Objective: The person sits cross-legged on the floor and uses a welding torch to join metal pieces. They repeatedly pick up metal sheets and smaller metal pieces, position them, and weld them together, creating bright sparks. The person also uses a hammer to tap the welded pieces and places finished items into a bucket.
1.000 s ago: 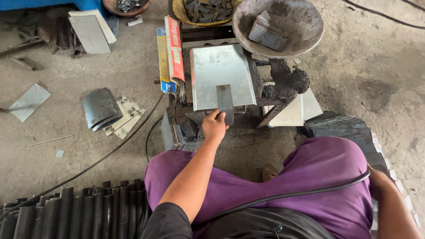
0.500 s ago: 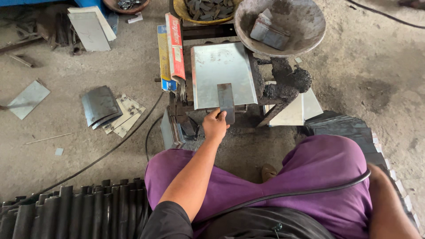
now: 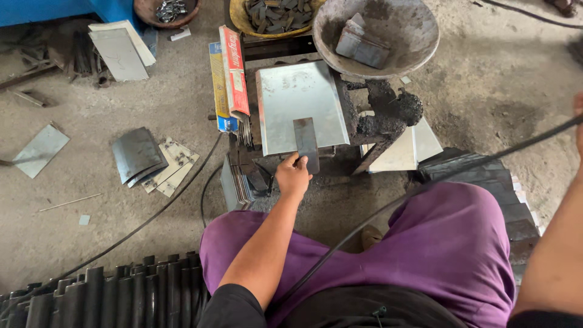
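My left hand (image 3: 293, 176) grips the near end of a small dark metal strip (image 3: 305, 141) that lies on a shiny sheet-metal plate (image 3: 291, 100). The plate rests on a low, dirty work stand (image 3: 370, 124) in front of my knees. Only the forearm of my right arm (image 3: 555, 243) shows at the right edge; the right hand is out of view. A black cable (image 3: 425, 185) runs across my purple-clad lap.
A grey metal bowl (image 3: 379, 30) holding flat pieces stands behind the stand, beside a yellow dish of dark strips (image 3: 276, 13). A long red and yellow box (image 3: 232, 70) lies left of the plate. Bent sheets (image 3: 138, 155) and ribbed black parts (image 3: 103, 297) lie on the floor at left.
My left hand stays on the dark strip on the plate. My right forearm has risen higher at the right edge.
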